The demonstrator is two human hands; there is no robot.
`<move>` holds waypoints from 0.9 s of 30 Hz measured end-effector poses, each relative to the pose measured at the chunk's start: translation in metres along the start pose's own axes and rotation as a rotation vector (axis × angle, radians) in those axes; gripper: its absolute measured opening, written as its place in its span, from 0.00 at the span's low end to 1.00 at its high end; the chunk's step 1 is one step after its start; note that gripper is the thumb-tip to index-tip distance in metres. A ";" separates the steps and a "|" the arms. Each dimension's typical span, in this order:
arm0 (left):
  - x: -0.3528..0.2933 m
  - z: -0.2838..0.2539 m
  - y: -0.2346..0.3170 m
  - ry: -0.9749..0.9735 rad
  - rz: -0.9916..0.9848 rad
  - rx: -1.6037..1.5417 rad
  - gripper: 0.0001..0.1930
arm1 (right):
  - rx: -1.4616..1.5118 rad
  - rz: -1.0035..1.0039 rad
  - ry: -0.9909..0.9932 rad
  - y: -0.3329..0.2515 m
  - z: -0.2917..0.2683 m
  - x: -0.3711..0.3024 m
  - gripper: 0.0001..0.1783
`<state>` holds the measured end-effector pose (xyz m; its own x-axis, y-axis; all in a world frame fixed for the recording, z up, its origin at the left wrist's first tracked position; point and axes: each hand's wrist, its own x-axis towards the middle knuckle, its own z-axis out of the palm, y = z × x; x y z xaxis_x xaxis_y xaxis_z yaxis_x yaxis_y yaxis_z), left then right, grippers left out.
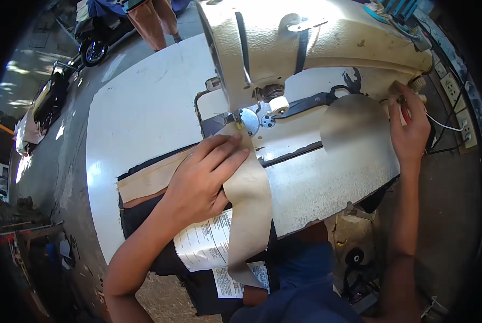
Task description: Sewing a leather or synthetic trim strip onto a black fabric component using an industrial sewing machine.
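Fingers [222, 154] of the left hand [192, 185] lie close together, pressing down the beige strip [252, 199], its upper end right at the sewing machine's [348, 46] presser foot [240, 124]! Any finished stitching is too small to tell; the long lower length hangs loose over the printed paper [202, 246], apparently all still unsewn. Left forearm [144, 237] slants inward; the right hand [410, 126] reaches forward, fingers curled by something red [405, 111] (grip unclear).

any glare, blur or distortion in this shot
Head view: strong glare whitens the top of the cream metal sewing machine; the long beige cloth-like strip looks fairly sharp; a round beige patch over the white tabletop looks smooth and blurred, its nature unclear; the tabletop's left edge bows, likely fisheye distortion.
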<state>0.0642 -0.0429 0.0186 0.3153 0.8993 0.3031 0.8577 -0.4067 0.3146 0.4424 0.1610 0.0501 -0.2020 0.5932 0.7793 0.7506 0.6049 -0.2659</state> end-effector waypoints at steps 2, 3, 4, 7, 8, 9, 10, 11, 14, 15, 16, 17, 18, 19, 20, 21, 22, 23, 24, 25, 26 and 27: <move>0.004 0.001 0.000 -0.003 0.004 -0.016 0.31 | -0.014 -0.037 0.020 0.013 0.001 -0.003 0.10; 0.003 0.001 -0.001 0.002 0.000 -0.014 0.31 | -0.055 -0.065 0.005 0.014 0.001 -0.005 0.10; 0.002 0.001 -0.002 0.006 -0.004 -0.012 0.31 | -0.096 -0.095 -0.011 0.014 0.001 -0.008 0.10; 0.000 0.002 -0.003 0.019 -0.015 -0.004 0.31 | -0.173 -0.157 -0.039 0.014 0.004 -0.014 0.11; 0.000 0.003 -0.003 0.020 -0.015 0.002 0.31 | -0.172 -0.080 -0.108 0.014 0.006 -0.018 0.11; 0.000 0.004 -0.003 0.020 -0.015 0.009 0.32 | -0.171 -0.003 -0.178 0.015 0.008 -0.021 0.12; 0.000 0.005 -0.002 0.020 -0.015 0.015 0.32 | -0.170 0.075 -0.247 0.016 0.010 -0.024 0.12; 0.000 0.005 -0.002 0.020 -0.014 0.021 0.33 | -0.169 0.152 -0.317 0.016 0.011 -0.025 0.13; -0.004 0.006 0.003 0.013 -0.020 0.028 0.33 | -0.112 0.140 -0.297 0.023 0.015 -0.026 0.14; -0.005 0.006 0.004 0.011 -0.023 0.030 0.34 | -0.086 0.133 -0.287 0.026 0.015 -0.026 0.14; -0.005 0.006 0.005 0.008 -0.025 0.031 0.34 | -0.060 0.126 -0.277 0.027 0.015 -0.027 0.14; -0.005 0.006 0.005 0.008 -0.025 0.032 0.34 | -0.059 0.127 -0.277 0.026 0.014 -0.027 0.14; -0.005 0.007 0.004 0.018 -0.005 0.033 0.33 | -0.067 0.122 -0.257 0.023 0.013 -0.027 0.14; -0.005 0.007 0.004 0.029 0.015 0.033 0.32 | -0.075 0.116 -0.237 0.020 0.011 -0.026 0.14; -0.004 0.007 0.003 0.040 0.036 0.032 0.32 | -0.084 0.111 -0.218 0.017 0.009 -0.024 0.13; -0.003 0.007 0.002 0.051 0.057 0.031 0.31 | -0.094 0.105 -0.198 0.015 0.006 -0.022 0.13; -0.003 0.006 0.001 0.050 0.058 0.029 0.31 | -0.104 0.060 -0.171 0.013 -0.001 -0.016 0.11; -0.003 0.002 0.000 0.070 -0.025 -0.155 0.29 | -0.114 0.015 -0.144 0.011 -0.007 -0.011 0.09; -0.005 -0.001 -0.003 0.086 -0.111 -0.340 0.28 | -0.114 0.017 -0.148 0.002 -0.005 -0.012 0.09; -0.007 -0.005 -0.004 0.103 -0.201 -0.521 0.27 | -0.005 -0.041 -0.125 -0.021 0.002 -0.014 0.10; -0.009 -0.007 -0.007 0.120 -0.292 -0.700 0.25 | 0.106 -0.098 -0.102 -0.045 0.010 -0.018 0.14; -0.014 -0.008 -0.010 0.121 -0.297 -0.700 0.25 | 0.258 -0.229 -0.271 -0.069 0.022 -0.024 0.20</move>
<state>0.0477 -0.0524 0.0180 0.0308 0.9793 0.2001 0.4294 -0.1937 0.8821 0.3814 0.1165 0.0377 -0.5285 0.5252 0.6670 0.4923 0.8297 -0.2633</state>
